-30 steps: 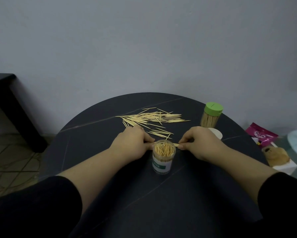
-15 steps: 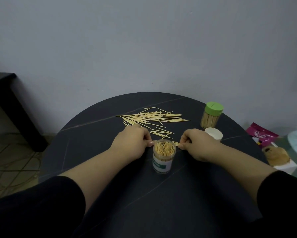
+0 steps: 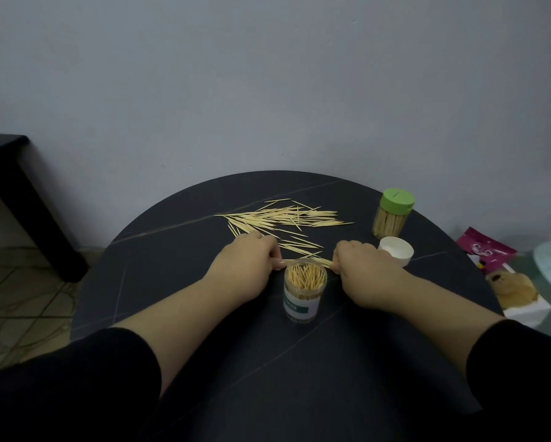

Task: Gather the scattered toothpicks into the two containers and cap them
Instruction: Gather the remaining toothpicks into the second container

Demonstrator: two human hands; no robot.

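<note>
I hold a small bundle of toothpicks [image 3: 322,260] crosswise, just behind the rim of the open container [image 3: 305,290]. My left hand [image 3: 245,269] pinches one end with curled fingers and my right hand [image 3: 363,272] pinches the other, so both are closed on the bundle. The two hands flank the open container, left hand to its left and right hand to its right, knuckles up.

The open container stands upright on the dark round table [image 3: 172,282], packed with toothpicks standing on end, a white and green label on its near side.

Beyond the open container, farther from me, the scattered toothpicks [image 3: 283,218] lie loose on the tabletop, most of them running sideways. Behind it and to the right, a white cap [image 3: 395,250] rests just past my right hand. Farther back on that side stands the second container [image 3: 392,218], full and wearing a green cap.

Well to the right of the open container, off the table's edge, lie a pink packet [image 3: 484,253] and a small brown teddy bear [image 3: 510,285] on a white box.
</note>
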